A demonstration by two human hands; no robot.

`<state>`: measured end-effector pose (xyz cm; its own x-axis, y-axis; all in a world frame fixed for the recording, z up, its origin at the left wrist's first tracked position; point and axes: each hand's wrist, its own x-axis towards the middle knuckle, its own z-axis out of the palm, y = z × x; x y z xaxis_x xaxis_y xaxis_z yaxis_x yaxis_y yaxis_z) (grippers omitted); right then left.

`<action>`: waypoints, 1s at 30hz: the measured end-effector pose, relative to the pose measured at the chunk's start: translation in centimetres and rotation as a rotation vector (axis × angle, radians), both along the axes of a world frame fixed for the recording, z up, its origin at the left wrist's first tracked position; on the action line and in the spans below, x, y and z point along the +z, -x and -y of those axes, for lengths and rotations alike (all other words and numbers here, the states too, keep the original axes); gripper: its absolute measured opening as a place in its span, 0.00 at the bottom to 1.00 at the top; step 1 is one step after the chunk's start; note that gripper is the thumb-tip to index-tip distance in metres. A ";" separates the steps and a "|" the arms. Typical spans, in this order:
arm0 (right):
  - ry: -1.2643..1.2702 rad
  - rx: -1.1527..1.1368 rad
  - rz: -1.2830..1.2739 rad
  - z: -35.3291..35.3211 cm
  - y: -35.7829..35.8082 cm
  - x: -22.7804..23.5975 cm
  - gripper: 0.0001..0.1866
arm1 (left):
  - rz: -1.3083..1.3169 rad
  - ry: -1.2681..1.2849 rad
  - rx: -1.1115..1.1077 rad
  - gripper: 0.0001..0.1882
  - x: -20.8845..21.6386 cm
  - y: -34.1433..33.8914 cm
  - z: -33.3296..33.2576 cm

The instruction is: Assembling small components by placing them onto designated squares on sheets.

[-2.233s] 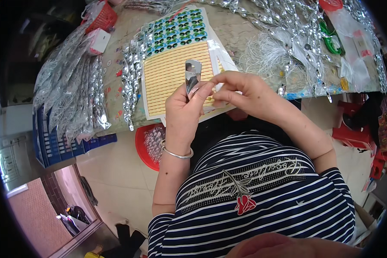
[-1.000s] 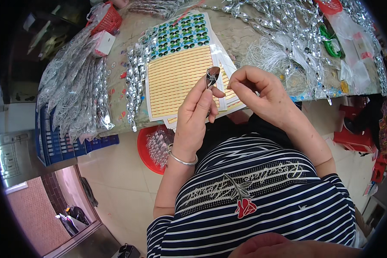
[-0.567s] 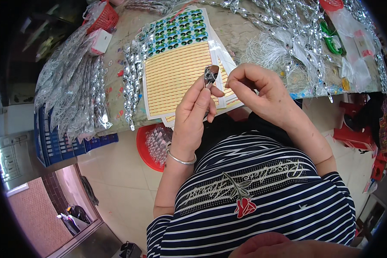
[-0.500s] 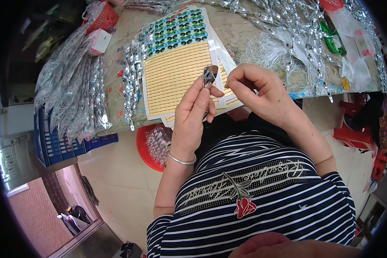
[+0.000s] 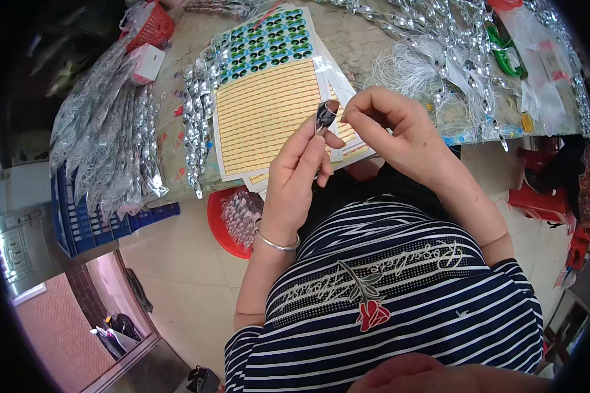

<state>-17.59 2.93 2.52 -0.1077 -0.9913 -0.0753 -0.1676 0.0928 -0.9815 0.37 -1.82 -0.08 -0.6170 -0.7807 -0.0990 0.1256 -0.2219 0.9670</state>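
As a person in a striped shirt [image 5: 400,275] bends over a cluttered worktable [image 5: 170,124], a yellow sheet [image 5: 262,114] printed with rows of red dashes lies just past both hands. The left hand [image 5: 296,170], wearing a silver bangle [image 5: 276,243] at the wrist, closes thumb against bent fingers to pinch a shiny silver piece [image 5: 326,116]. The piece juts up from between thumb and forefinger, its curved top tilted toward the other hand, in front of the yellow sheet's right edge. The right hand [image 5: 400,131] hovers just right of it, fingers curled and thumb and forefinger tips close together; whether they grip anything or touch the piece cannot be told. Below the yellow sheet's near edge, a red basin [image 5: 217,237] holds small clear and silvery items. Left of the yellow sheet lie twisted silver strips [image 5: 195,137] and, farther left, a heap of clear-wrapped strands [image 5: 105,144]. To its right spreads a tangle of white threads [image 5: 403,72]. Adjoining the yellow sheet's far end is a block of green-and-blue oval stickers [image 5: 269,42]. Beyond and to its left sit a white box [image 5: 148,63] and a red basket [image 5: 155,27].
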 end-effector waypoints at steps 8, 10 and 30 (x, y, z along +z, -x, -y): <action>0.074 -0.029 -0.121 -0.3 -0.3 0.3 0.06 | 0.020 0.050 -0.028 0.22 0.1 0.0 -0.5; 0.116 -0.022 -0.172 -0.3 -0.2 0.2 0.05 | 0.057 0.064 -0.032 0.22 0.3 -0.1 -0.6; 0.043 0.084 0.121 0.5 -0.6 0.6 0.05 | 0.014 0.221 -0.117 0.19 0.2 -1.6 -0.8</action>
